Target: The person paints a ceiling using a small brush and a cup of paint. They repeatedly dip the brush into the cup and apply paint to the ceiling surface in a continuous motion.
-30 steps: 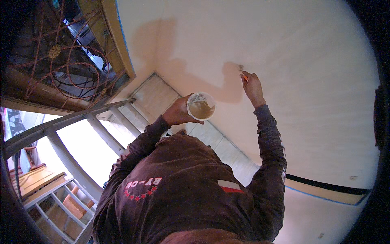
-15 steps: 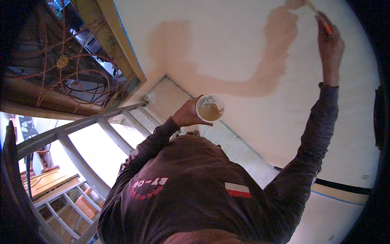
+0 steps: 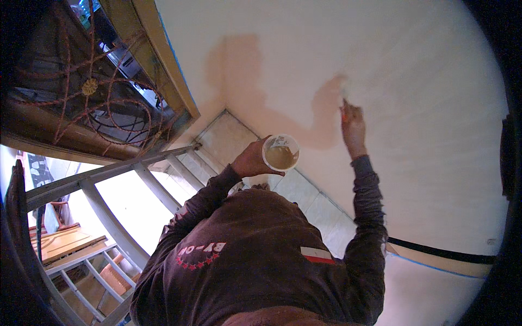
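Observation:
My left hand (image 3: pixel 247 160) grips a white cup (image 3: pixel 281 157) of tan paste or paint, held above my dark sweatshirt. Up and to the right, my right hand (image 3: pixel 354 124) is wrapped round a small tool (image 3: pixel 344 111) with an orange handle. The tool's pale head is blurred against the white wall (image 3: pixel 418 81), so I cannot tell its exact kind or whether it touches. My shadow falls on the wall beside it.
A metal ladder (image 3: pixel 111 179) runs along my left, with another ladder (image 3: pixel 89 274) and furniture (image 3: pixel 65 242) beyond. An opening with a twisted metal grille (image 3: pixel 89 87) is upper left, edged with blue tape (image 3: pixel 179 76). Tiled floor (image 3: pixel 307 198) lies below. A black strip (image 3: pixel 446 248) crosses the lower right.
My right hand swept out to the upper right, then came back down and leftward. The left hand still holds the cup; the whole view has shifted slightly.

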The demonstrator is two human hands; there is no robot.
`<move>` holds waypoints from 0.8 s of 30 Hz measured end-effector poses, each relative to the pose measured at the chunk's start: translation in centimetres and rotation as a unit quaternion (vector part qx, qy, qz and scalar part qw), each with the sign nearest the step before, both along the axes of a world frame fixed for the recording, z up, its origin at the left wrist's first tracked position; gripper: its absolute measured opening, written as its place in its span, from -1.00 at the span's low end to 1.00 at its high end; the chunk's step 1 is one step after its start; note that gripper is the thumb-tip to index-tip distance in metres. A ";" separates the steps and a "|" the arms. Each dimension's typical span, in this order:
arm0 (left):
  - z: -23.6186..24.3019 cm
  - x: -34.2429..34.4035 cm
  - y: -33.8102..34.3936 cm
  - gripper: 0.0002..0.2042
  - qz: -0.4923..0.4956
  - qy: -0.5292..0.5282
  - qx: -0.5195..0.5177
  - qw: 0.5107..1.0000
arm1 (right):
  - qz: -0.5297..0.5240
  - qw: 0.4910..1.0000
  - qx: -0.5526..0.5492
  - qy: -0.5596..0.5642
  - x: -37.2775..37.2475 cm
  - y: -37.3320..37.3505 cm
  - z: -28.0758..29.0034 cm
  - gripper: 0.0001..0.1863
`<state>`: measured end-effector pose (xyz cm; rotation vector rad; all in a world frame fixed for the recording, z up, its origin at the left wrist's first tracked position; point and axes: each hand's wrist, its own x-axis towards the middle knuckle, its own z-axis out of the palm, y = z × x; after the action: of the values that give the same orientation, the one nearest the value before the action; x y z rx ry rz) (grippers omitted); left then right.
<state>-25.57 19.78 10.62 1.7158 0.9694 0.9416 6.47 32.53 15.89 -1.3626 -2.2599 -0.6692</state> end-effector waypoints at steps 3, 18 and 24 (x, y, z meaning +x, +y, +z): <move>-0.8 0.2 0.2 -0.07 -0.001 0.044 0.051 0.998 | -0.016 0.982 -0.151 0.110 0.1 -1.1 -4.9 -0.68; -0.5 1.0 0.2 -0.23 -0.014 0.020 0.015 1.000 | 0.044 0.992 -0.075 0.087 0.4 5.6 19.6 -0.83; 0.0 0.9 -0.4 -0.27 0.007 0.017 0.030 0.999 | 0.086 0.980 0.150 0.100 -4.1 1.0 35.0 -0.75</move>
<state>-24.66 19.42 10.65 1.7837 0.9848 0.9610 2.42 33.54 50.90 -1.0297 -1.9943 -0.7415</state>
